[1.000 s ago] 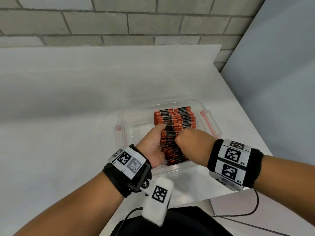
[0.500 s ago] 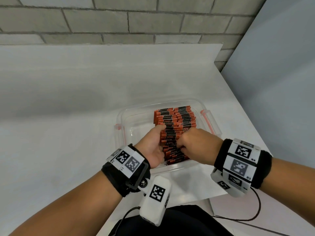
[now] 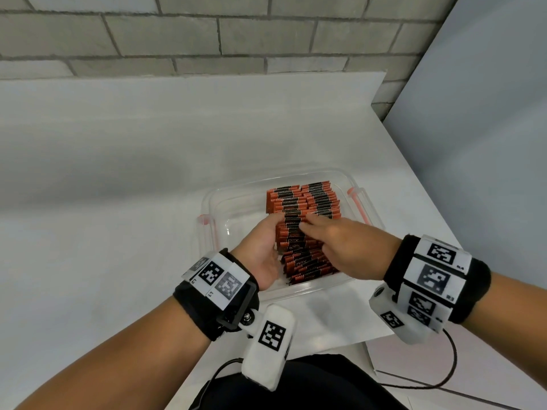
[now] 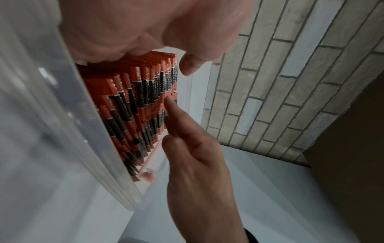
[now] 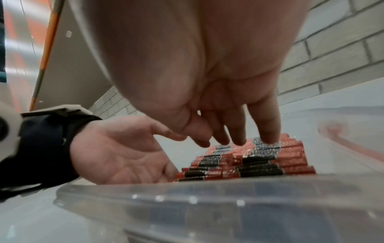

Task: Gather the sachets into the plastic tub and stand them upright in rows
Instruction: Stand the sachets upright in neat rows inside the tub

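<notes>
Head: clear plastic tub (image 3: 207, 202) on white table (image 3: 88, 232), orange-black sachets (image 3: 307, 202) upright in rows, right half of tub. L hand (image 3: 260, 250) flat vs left side of rows. R hand (image 3: 340, 244) fingers straight on tops.
L wrist: R fingers (image 4: 172, 106) touch sachet tops.
R wrist: L palm spread.

Black wristbands (image 3: 207, 309) — white marker tags, white camera pods (image 3: 268, 347), thin black cables.

My right hand (image 3: 349, 247) covers the near right part of the sachets (image 3: 305, 208), so I cannot tell how those stand. The plastic tub (image 5: 207, 205) rim is a blur across my right wrist view. My left hand (image 4: 145, 24) fingertips are hidden behind its own palm.
</notes>
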### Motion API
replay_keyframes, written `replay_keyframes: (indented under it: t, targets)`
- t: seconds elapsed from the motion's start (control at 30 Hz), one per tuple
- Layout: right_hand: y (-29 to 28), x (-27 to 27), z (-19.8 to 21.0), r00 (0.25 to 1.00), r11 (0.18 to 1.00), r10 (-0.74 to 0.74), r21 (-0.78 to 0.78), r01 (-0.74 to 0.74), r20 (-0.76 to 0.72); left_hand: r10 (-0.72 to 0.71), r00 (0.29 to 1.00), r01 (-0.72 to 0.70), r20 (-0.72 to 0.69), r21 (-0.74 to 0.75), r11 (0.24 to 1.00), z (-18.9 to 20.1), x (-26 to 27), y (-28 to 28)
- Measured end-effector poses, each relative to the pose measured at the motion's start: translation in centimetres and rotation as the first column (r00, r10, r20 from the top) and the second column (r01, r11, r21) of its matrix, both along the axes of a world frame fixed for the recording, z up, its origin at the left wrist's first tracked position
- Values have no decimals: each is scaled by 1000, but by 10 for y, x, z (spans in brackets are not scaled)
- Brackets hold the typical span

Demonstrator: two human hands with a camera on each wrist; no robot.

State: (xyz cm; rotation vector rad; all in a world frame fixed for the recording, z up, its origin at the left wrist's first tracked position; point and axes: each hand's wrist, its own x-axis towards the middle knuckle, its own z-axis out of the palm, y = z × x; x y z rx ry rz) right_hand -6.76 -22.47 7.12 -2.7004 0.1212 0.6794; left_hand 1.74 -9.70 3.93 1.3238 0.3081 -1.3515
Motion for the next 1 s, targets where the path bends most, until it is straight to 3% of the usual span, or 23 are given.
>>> replay_keyframes:
  t: [0.1,0.23,0.37,0.47,0.53,0.67,0.8,1.0]
  targets:
    - [-9,1,2,969,974,-225,10,225,100,31,999,-30,20,-15,999,-6,2,-1]
    - [-17,2,6,849,849,-528,56,525,40,10,999,-12,-44,-47,999,-6,0,-4]
    - [-18,2,-8,684,624,-721,326,710,-107,31,999,-34,-44,-72,997,-5,-5,-6]
    - [-26,3,-15,581,472,-796,426,772,-171,-8,1000,7,-28,-57,998,-5,-1,-4]
    - [-33,5,-16,533,433,-828,405,805,-176,-34,999,34,4,-54,998,-6,7,-3]
    - [-38,10,-20,503,383,-831,411,827,-238,-14,995,14,95,-7,1000,-5,20,-7]
    - [-41,15,-32,464,282,-824,474,834,-326,-14,999,17,44,-57,998,-1,12,-11]
    - [-45,24,-30,404,174,-842,529,831,-357,58,989,-64,133,45,997,13,24,-18]
